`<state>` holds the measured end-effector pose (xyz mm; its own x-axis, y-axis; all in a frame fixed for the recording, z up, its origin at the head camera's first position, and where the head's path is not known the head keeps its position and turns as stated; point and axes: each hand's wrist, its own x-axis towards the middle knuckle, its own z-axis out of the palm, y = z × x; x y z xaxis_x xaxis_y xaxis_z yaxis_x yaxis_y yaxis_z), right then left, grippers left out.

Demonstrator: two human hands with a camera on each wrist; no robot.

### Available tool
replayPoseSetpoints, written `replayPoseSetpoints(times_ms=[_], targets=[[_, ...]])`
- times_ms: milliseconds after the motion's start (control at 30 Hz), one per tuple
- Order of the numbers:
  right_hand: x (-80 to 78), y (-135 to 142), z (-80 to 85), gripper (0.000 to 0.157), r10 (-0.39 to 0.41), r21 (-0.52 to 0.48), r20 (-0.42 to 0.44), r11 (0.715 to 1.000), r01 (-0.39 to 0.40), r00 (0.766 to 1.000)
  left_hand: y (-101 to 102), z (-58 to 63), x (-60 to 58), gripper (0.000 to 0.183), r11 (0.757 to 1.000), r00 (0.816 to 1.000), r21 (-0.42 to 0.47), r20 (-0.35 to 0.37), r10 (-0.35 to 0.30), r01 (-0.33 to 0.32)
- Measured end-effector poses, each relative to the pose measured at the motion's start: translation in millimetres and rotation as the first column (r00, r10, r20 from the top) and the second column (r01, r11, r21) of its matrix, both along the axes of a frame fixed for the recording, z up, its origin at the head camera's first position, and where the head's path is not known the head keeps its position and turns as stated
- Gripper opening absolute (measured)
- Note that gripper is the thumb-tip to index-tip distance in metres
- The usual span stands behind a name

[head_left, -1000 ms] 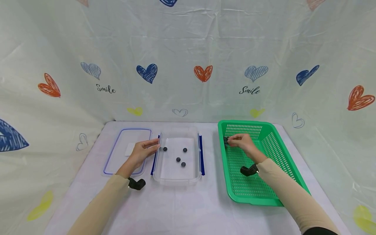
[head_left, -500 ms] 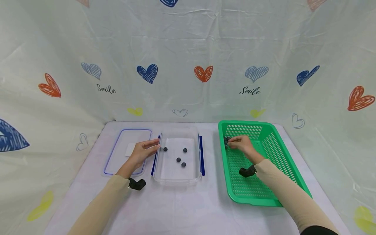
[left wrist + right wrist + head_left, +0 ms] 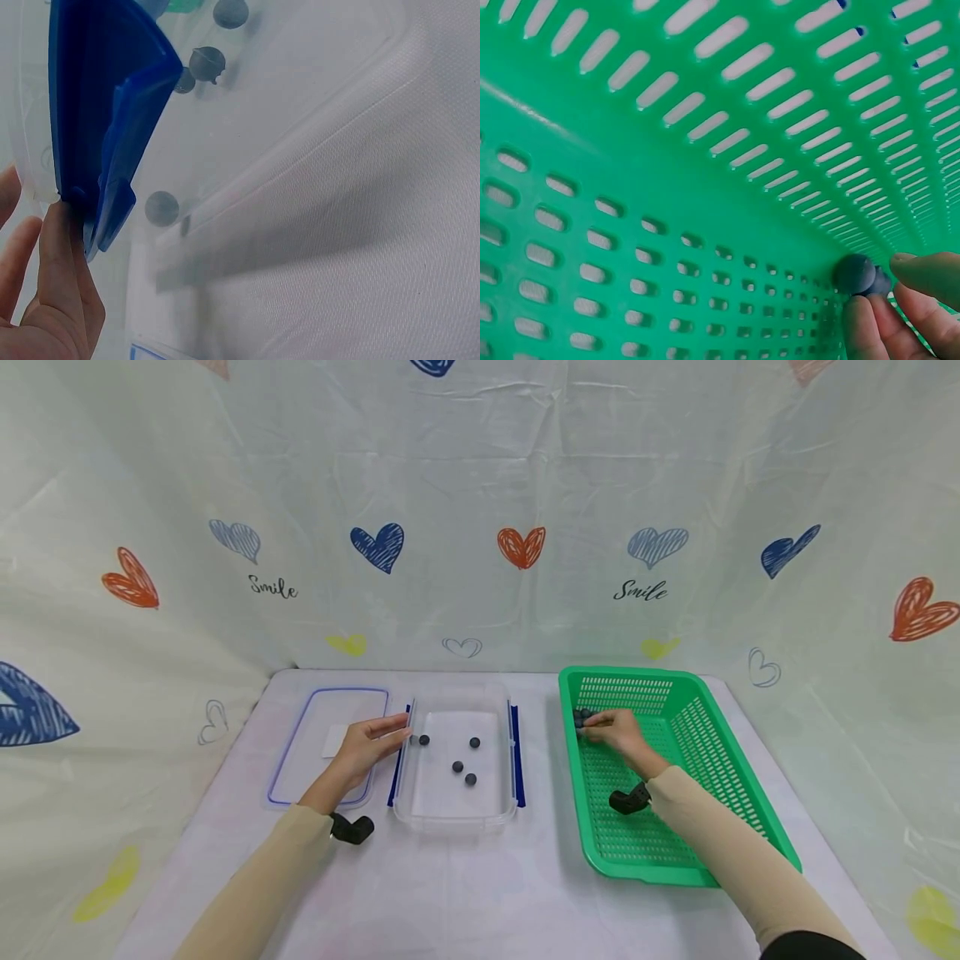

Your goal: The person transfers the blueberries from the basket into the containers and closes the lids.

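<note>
My left hand [image 3: 367, 747] touches the left wall of a clear plastic box [image 3: 453, 820] with fairly straight fingers. In the left wrist view, fingers [image 3: 56, 262] reach beneath the blue side latch [image 3: 79, 90], which hangs outward. Several small dark balls [image 3: 470, 779], looking like blueberries, lie apart on the box floor. Inside a green basket [image 3: 660, 875], my right hand [image 3: 621, 733] reaches into the far left corner. Its thumb and fingers [image 3: 864, 330] surround dark balls [image 3: 853, 274] clustered there. Whether they pinch one is unclear, since the fingers partly cover them.
A clear lid with a blue seal [image 3: 288, 785] lies flat on the table, left of the box. The box's other blue latch [image 3: 517, 756] hangs folded out on the right. White cloth [image 3: 465, 893] covers the table, and a heart-printed curtain [image 3: 457, 602] stands behind.
My right hand has drawn slightly down and back from the basket's corner, so more of the dark balls show. The left hand and the balls in the box stay put.
</note>
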<state>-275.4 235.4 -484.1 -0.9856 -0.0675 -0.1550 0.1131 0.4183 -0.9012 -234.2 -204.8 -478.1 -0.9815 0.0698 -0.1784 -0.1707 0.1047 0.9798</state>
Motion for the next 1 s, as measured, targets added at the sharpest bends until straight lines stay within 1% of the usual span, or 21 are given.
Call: replayPoseSetpoints(times_ms=[100, 300, 533, 800, 1000], targets=[[-1.2, 0, -1.7, 0.026, 0.003, 0.006, 0.000, 1.000, -0.003, 1.000, 0, -0.6, -1.7, 0.051, 1.000, 1.000, 0.010, -0.005, 0.006, -0.006], [-3.9, -2, -7.4, 0.023, 0.002, 0.040, -0.025, 0.999, -0.001, 1.000, 0, -1.3, -2.4, 0.050, 1.000, 1.000, 0.000, -0.006, 0.008, -0.008], [-4.3, -3, -12.3, 0.020, -0.008, 0.102, -0.034, 0.995, 0.011, 0.999, 1, -1.0, -0.8, 0.051, 1.000, 1.000, -0.013, 0.003, 0.017, -0.017], [-2.5, -4, -13.6, 0.018, 0.002, 0.112, -0.044, 0.994, 0.002, 0.999, 1, 0.4, 0.2, 0.050, 1.000, 1.000, -0.015, 0.004, 0.012, -0.012], [-2.6, -6, -14.5, 0.016, -0.002, 0.136, -0.077, 0.991, 0.012, 0.997, 0, 0.3, 0.8, 0.049, 1.000, 1.000, -0.020, 0.004, 0.010, -0.010]])
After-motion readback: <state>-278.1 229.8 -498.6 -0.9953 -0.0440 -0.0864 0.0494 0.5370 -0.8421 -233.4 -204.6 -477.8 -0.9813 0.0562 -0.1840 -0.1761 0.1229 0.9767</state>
